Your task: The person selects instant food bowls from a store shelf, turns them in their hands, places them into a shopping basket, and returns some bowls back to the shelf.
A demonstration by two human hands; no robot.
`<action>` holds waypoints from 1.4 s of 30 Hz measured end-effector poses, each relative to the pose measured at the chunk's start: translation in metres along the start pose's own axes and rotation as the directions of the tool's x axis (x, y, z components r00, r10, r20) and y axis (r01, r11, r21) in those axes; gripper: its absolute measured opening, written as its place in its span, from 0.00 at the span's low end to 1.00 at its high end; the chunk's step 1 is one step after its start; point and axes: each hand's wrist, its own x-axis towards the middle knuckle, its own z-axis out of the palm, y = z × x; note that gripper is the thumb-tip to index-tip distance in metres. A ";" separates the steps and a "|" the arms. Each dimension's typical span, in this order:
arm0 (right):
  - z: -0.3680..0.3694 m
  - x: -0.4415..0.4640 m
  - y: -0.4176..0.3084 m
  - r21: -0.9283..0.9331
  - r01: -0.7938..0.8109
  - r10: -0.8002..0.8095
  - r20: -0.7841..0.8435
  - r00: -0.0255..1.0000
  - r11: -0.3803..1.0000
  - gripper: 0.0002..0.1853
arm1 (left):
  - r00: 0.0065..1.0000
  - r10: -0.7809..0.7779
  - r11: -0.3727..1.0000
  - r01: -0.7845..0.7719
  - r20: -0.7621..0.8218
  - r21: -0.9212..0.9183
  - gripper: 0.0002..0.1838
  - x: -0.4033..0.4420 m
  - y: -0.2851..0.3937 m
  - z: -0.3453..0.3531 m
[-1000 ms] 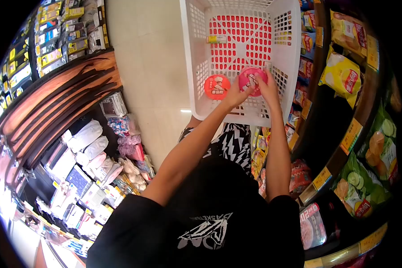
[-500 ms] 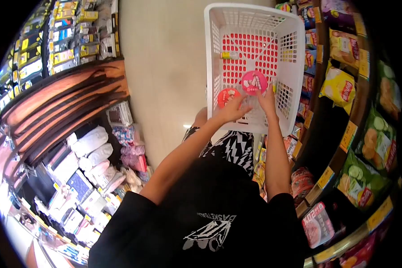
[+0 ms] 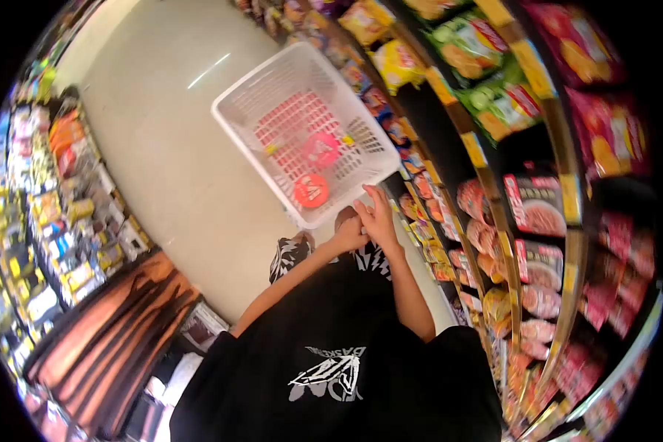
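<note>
A white slotted plastic basket (image 3: 237,127) stands at a slant in front of me, red showing through its bottom slots. In it lie a pink round-lidded tub (image 3: 321,149) and a red round-lidded tub (image 3: 311,190), plus two small yellow-marked items (image 3: 272,149) along the sides. My right hand (image 3: 378,214) is just outside the basket's near corner, fingers apart, with nothing visible in it. Against its wrist side, my left hand (image 3: 348,236) has its fingers curled in. Whether the two hands touch is hard to make out, and nothing shows in the left.
Shelves on the right hold chip bags (image 3: 497,107), boxed packs (image 3: 535,205) and other snacks, close to the basket. Racks of small packaged goods (image 3: 48,221) line the left side, with an orange-brown slatted panel (image 3: 118,339). Pale floor (image 3: 162,140) runs between.
Both hands have drawn back out of the basket, away from the tubs, toward my body. My view has turned, so the basket now appears slanted and more shelf shows on the right.
</note>
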 end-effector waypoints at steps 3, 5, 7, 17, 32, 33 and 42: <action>-0.036 -0.031 0.009 0.098 -0.051 0.066 -0.158 0.985 0.994 0.23 | 0.994 0.084 0.996 -0.085 0.073 0.020 0.24 -0.002 0.036 -0.009; -0.062 -0.040 0.017 0.139 -0.026 0.065 -0.280 0.958 0.990 0.21 | 0.995 0.084 0.994 -0.087 0.044 0.064 0.25 0.000 0.040 -0.007; -0.092 -0.043 -0.001 0.164 0.009 0.053 -0.370 0.928 0.986 0.20 | 0.997 0.072 0.993 -0.074 0.020 0.089 0.26 0.002 0.057 -0.004; -0.289 -0.088 -0.105 -0.570 0.268 -0.626 -0.652 0.427 0.777 0.14 | 0.953 0.286 0.955 -0.276 0.101 -0.106 0.24 0.056 0.195 0.078; -0.515 -0.220 -0.026 -0.129 0.319 -0.068 -0.978 -0.198 0.939 0.14 | 0.505 0.555 0.770 -0.613 0.661 -0.177 0.27 0.062 0.410 0.247; -0.509 -0.220 -0.035 -0.110 0.380 -0.049 -0.985 -0.167 0.918 0.17 | 0.495 0.572 0.760 -0.620 0.654 -0.196 0.28 0.064 0.417 0.259; -0.504 -0.231 -0.059 -0.222 0.232 -0.225 -0.974 -0.016 0.947 0.14 | 0.549 0.571 0.803 -0.529 0.611 -0.276 0.40 0.065 0.450 0.300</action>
